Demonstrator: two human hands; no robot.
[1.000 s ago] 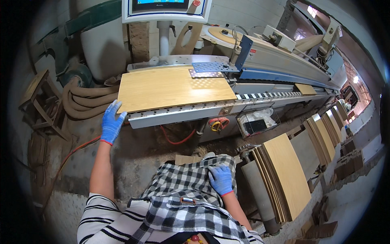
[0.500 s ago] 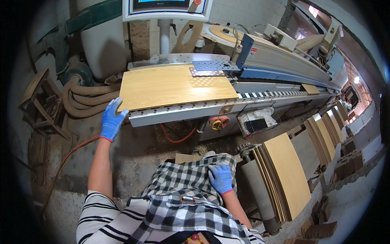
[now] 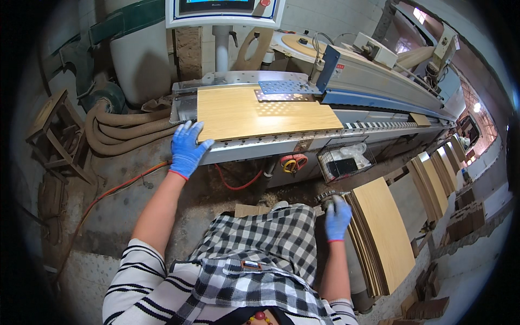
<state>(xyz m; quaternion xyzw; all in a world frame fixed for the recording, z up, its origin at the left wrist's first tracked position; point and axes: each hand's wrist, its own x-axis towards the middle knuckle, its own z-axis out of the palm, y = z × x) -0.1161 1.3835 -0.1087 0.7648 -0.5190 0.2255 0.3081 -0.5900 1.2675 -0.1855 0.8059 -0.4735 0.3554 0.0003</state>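
My left hand (image 3: 188, 146), in a blue glove, rests with fingers spread on the near-left corner of a light wood-grain board (image 3: 233, 114). The board lies on the white machine bed (image 3: 233, 153), partly beneath a blue perforated plate (image 3: 284, 86). My right hand (image 3: 337, 216), also gloved, is raised beside a stack of similar boards (image 3: 382, 233) on the right, fingers loosely bent, with nothing visible in it.
A control panel (image 3: 224, 19) stands above. Hoses (image 3: 100, 135) and a wooden stool (image 3: 57, 135) are at left. A wire basket (image 3: 345, 162) hangs under the bed beside a red-yellow handwheel (image 3: 292, 164). More board stacks (image 3: 430, 184) line the right.
The board and my left hand have moved right along the machine bed. My right hand has left the checked apron and moved right and up toward the stacked boards.
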